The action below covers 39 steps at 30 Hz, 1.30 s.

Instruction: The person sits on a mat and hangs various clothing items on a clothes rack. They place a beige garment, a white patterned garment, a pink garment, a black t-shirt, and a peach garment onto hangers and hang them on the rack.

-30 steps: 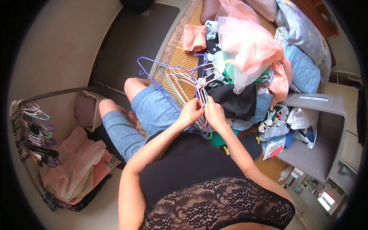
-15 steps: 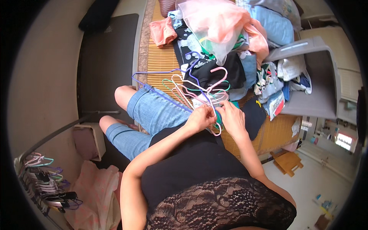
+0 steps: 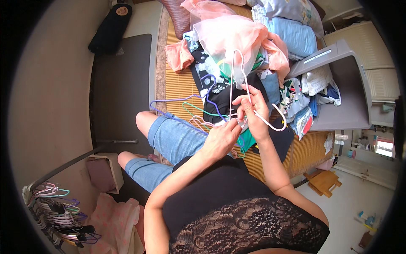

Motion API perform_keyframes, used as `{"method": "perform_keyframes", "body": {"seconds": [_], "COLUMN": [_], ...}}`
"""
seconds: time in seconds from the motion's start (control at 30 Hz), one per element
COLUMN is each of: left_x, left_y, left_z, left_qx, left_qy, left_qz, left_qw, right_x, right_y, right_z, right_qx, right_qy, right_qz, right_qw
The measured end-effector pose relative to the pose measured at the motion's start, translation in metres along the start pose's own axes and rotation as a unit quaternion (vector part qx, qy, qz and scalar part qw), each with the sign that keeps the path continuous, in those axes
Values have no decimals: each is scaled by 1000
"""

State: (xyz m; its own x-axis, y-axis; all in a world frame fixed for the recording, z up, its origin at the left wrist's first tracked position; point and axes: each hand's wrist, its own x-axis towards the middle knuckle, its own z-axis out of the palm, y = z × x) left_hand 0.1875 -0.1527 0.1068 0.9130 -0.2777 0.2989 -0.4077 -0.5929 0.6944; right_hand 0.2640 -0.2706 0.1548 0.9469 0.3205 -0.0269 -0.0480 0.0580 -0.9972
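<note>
Right hand grasping white hanger, hook sticking out to its right. Left hand just beside, half curled; can't tell if gripping. Purple hanger left of both.

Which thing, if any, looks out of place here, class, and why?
The grey box at the right appears tipped onto its side, with clothes spilling from its mouth; that looks odd because such boxes usually stand upright.
</note>
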Motion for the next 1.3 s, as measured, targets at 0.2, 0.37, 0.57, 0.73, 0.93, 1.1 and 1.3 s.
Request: {"method": "perform_keyframes", "body": {"seconds": [0.2,0.37,0.57,0.73,0.93,1.1,1.3], "left_x": [42,121,212,208,103,8,-31], "left_y": [-19,-62,-85,-126,-45,-31,-40], "left_z": [-20,-41,-19,-5,-104,-147,-160], "left_qx": [-43,40,27,-56,-208,-305,-53], "left_qy": [10,133,265,89,-21,-33,143], "left_qz": [-2,-22,-44,-126,-139,-111,-237], "left_qw": [999,990,963,987,968,945,959], "right_x": [37,45,32,50,70,118,154], "right_y": [-23,-26,18,-8,-2,3,29], "right_z": [-41,-78,-95,-115,-129,-63,27], "right_qx": [-269,-415,-523,-430,14,264,-153], "right_qy": [39,-9,-143,-19,-49,57,107], "right_qz": [-16,-47,-38,1,124,94,-20], "right_qw": [962,908,839,903,991,958,982]}}
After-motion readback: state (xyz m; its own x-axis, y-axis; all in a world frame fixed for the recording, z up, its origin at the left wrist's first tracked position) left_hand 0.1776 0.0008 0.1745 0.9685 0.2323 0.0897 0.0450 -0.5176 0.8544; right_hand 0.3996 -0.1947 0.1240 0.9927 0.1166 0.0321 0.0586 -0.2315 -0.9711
